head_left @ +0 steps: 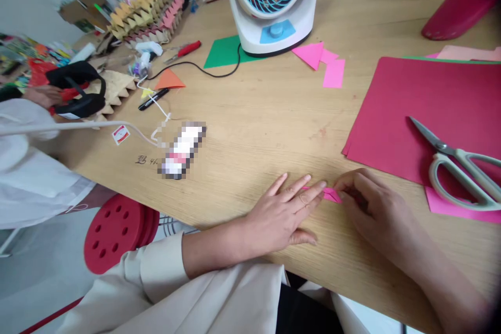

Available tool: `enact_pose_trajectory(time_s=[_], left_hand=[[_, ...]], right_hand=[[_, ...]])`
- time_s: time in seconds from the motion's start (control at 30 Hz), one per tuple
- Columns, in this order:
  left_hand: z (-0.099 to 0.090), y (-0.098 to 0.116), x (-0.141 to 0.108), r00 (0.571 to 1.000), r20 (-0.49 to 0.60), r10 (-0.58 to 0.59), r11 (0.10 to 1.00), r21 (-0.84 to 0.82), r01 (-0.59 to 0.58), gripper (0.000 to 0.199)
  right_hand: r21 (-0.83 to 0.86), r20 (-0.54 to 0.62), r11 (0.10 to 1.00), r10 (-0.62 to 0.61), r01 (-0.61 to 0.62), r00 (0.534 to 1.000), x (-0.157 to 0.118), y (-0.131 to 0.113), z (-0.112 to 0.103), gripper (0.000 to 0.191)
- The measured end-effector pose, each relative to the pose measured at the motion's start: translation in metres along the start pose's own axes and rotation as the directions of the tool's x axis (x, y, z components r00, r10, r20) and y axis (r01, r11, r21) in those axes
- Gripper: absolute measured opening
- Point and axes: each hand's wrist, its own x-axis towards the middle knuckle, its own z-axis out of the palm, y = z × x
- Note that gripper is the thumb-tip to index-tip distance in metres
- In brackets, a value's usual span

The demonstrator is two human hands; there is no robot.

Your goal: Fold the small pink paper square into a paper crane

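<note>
Works at a wooden table (250, 109), facing one white-and-blue fan (274, 5) at twelve o'clock. Has one small folded pink paper (332, 195) on the tabletop at four o'clock, partly covered. Slants along its long axis from between nine and ten o'clock to between three and four, pointing at the right hand (376, 214); cannot tell the shape of the covered tip. Spreads the left hand (287, 214) wide, palm down, with fingertips over the paper's left part; narrows the right thumb and forefinger to a pinch at the opposite end. At nine o'clock, reads "46" in handwriting (153, 161), amid unclear marks, beside one pixelated phone (182, 151); cannot read the red-and-white card (120, 134) nearby. Counts one black marker (153, 99) at ten, three pink scraps (334, 73) at one, and, around three, at least two red sheets (407, 99) under one pair of scissors (441, 147), aimed between ten and eleven.
</note>
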Motion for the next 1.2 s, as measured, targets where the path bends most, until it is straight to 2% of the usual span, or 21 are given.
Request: enact_pose_trajectory(time_s=[0.2, 0.43, 0.63, 0.8, 1.07, 1.2], left_hand=[[0.001, -0.004, 0.0, 0.998, 0.056, 0.015, 0.997, -0.075, -0.011, 0.08], [0.004, -0.007, -0.002, 0.999, 0.031, 0.006, 0.99, -0.141, -0.002, 0.081], [0.006, -0.01, -0.004, 1.0, 0.016, 0.026, 0.983, -0.181, -0.023, 0.079], [0.007, -0.011, -0.006, 0.999, -0.009, 0.044, 0.987, -0.154, -0.045, 0.078], [0.001, -0.006, -0.003, 0.997, 0.061, 0.037, 0.996, -0.084, -0.032, 0.083], [0.003, -0.002, -0.001, 0.999, 0.052, 0.013, 0.999, -0.038, -0.011, 0.088]], right_hand=[[0.001, -0.008, 1.0, -0.02, 0.02, 1.0, -0.001, -0.002, -0.001, 0.01], [-0.109, -0.09, 0.993, -0.047, 0.037, 0.995, -0.001, -0.005, 0.014, 0.01], [-0.142, -0.095, 0.989, -0.053, 0.039, 0.994, 0.001, -0.007, 0.015, 0.012], [-0.155, -0.08, 0.987, -0.046, 0.034, 0.996, 0.002, -0.008, 0.013, 0.012], [-0.172, -0.067, 0.985, -0.035, 0.023, 0.997, 0.002, -0.007, 0.012, 0.011], [-0.171, -0.068, 0.985, -0.031, 0.019, 0.997, 0.002, -0.007, 0.013, 0.013]])
